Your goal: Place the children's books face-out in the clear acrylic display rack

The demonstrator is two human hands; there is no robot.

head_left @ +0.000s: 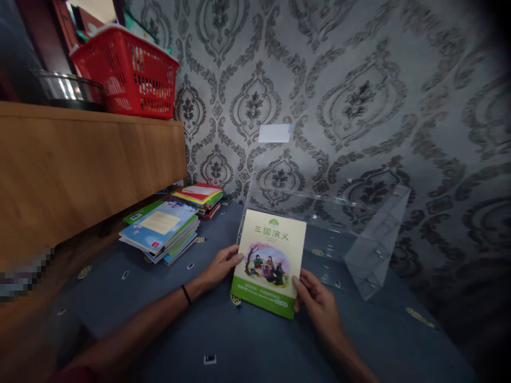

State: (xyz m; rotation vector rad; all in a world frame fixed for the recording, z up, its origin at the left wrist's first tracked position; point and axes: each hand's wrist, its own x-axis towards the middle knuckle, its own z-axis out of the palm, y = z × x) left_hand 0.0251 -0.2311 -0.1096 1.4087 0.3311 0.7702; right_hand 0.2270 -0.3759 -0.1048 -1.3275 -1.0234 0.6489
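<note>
A cream and green paperback book (271,263), with Chinese characters and a picture of seated figures on its cover, leans upright at the left end of a clear acrylic display rack (377,247). My right hand (319,300) pinches the book's lower right edge, thumb on the front cover and fingers behind. At the left edge, the thumb and fingers of my left hand (222,264) close on the book, their tips partly hidden. A dark band circles my left wrist.
Left of the rack lie a stack of books with a blue cover on top (159,226) and a second stack (199,197) behind it. A wooden cabinet (91,170) overhangs the blue patterned tabletop (171,319), bearing a red basket (139,74) and a metal bowl (69,88). Patterned wallpaper stands behind.
</note>
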